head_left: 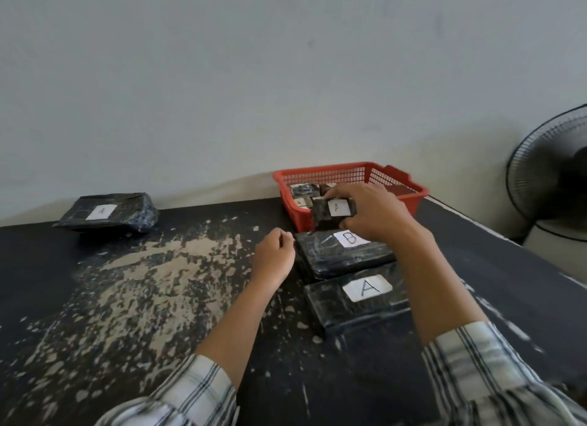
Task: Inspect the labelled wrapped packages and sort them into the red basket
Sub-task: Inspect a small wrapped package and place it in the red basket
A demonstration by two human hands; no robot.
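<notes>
While the right hand (371, 213) clamps the small package (333, 210) by its right end, fingers wrapped over the top, the label faces up at the camera. It reads A, I think, but it's blurred. Looks like the inspect step, with the drop not made yet.

The package hangs over the near rim of the red basket (320, 170), which sits at 12 o'clock from the grip, so release should be a short push forward. Several wrapped pieces (305, 190) already lie inside.

- 6 o'clock, just below the grip: B package (343, 257), flat on the table (158, 298).
- Further along 6: near A package (355, 308), just beside B. Both are queued close to the basket, probably for short reaches.
- 8 o'clock: left hand (274, 257), loosely curled and holding nothing, parked at B's left edge, likely ready for the next pick.
- 9 o'clock, well apart: far A package (108, 214), by the wall.
</notes>
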